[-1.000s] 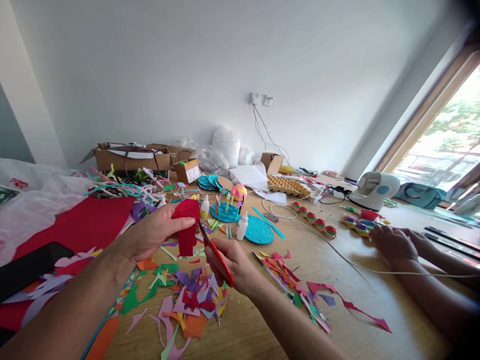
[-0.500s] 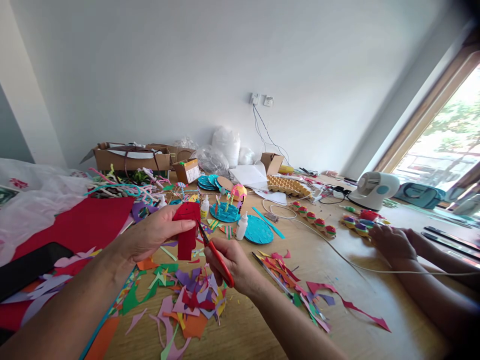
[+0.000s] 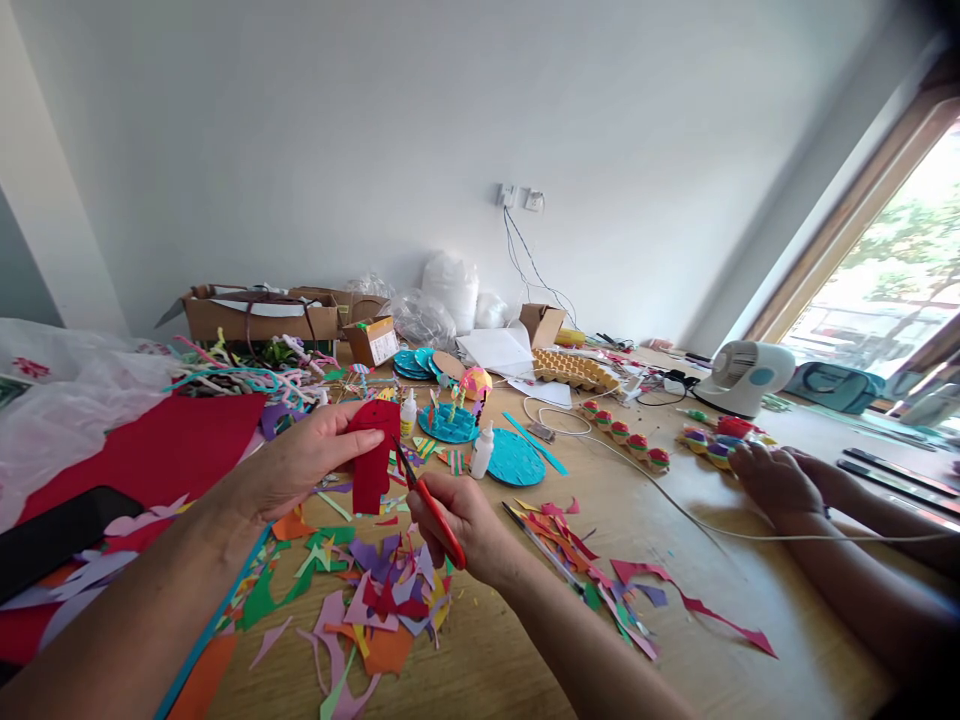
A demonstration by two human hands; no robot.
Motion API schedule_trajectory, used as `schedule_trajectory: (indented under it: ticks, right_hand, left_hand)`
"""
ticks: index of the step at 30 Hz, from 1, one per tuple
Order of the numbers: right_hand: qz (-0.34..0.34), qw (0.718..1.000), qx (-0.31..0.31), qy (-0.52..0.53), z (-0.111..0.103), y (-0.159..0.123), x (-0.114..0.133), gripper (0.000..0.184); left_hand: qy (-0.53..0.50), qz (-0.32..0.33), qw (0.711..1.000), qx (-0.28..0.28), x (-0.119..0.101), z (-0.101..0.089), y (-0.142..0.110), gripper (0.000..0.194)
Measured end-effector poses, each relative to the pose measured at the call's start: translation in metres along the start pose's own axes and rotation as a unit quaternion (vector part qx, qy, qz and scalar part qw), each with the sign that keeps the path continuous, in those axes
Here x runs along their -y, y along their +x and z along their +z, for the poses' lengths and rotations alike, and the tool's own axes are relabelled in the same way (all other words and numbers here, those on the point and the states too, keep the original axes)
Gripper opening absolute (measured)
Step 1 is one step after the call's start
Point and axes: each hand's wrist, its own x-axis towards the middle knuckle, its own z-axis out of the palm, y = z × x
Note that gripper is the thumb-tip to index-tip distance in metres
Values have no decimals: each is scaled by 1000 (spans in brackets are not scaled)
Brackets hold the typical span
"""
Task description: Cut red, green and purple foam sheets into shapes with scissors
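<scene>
Between thumb and fingers, my left hand (image 3: pixel 322 448) grips a piece of red paper (image 3: pixel 369 480) that hangs down above the table. My right hand (image 3: pixel 461 515) is closed round the handles of red-handled scissors (image 3: pixel 442 525). Their dark blades point up and left, with the tips at the right edge of the red paper. Beneath both hands lies a heap of coloured paper scraps (image 3: pixel 390 600). Just beyond stand a white glue bottle (image 3: pixel 483 452) and a second glue bottle with a yellow label (image 3: pixel 407 415).
Blue painted discs (image 3: pixel 517 458) lie past the bottles. A pen (image 3: pixel 540 545) rests among scraps at right. Another person's hands (image 3: pixel 780 485) touch a painted egg-carton strip (image 3: pixel 709 447). A white cable (image 3: pixel 675 510) crosses the table near a fan (image 3: pixel 742 378). Red sheets (image 3: pixel 157 450) lie left.
The scissor tips sit slightly apart from the red paper's edge now, where before they overlapped it. The paper has turned a little; both hands keep their hold.
</scene>
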Motion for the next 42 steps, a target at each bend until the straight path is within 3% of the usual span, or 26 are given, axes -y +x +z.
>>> schedule_trajectory:
  ticks: [8,17,31,36,42]
  right_hand:
    - [1,1000,6,22,1,-1,1,28]
    - [-13,999,4,-36,-1,0,2,32]
    - [-7,1000,4,22,1,0,-1,30]
    - [-12,1000,0,-3,0,0,-1,31]
    - [1,999,2,39,1,1,-3,30]
  left_hand:
    - [5,-7,1000,3,-1,1,-1,13]
    - [38,-1,999,22,2,-5,0,13]
    - [-11,-33,999,8,3,-1,-1,11]
    - [-5,-19,1000,6,3,-1,0,12]
    - [-14,-7,1000,-10,2,1,1,12]
